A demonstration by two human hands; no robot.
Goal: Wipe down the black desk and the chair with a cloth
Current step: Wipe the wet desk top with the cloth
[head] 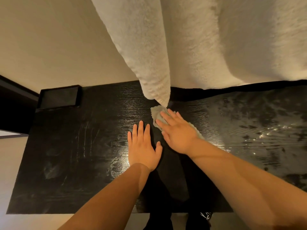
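Observation:
The black desk (69,146) with a wood-grain top fills the middle of the head view. Its right part shines with wet streaks. A pale grey cloth (157,113) lies bunched on the desk near the far edge. My right hand (177,131) presses flat on the cloth, fingers spread, covering most of it. Beside it to the left, my left hand (142,146) rests flat on the bare desk top with its fingers apart and nothing in it. No chair is in view.
A thick white curtain or towel (149,63) hangs down, its tip touching the desk right behind the cloth. A black rectangular box (59,97) stands at the desk's far left corner against the beige wall. My dark shoes (206,216) show below the near edge.

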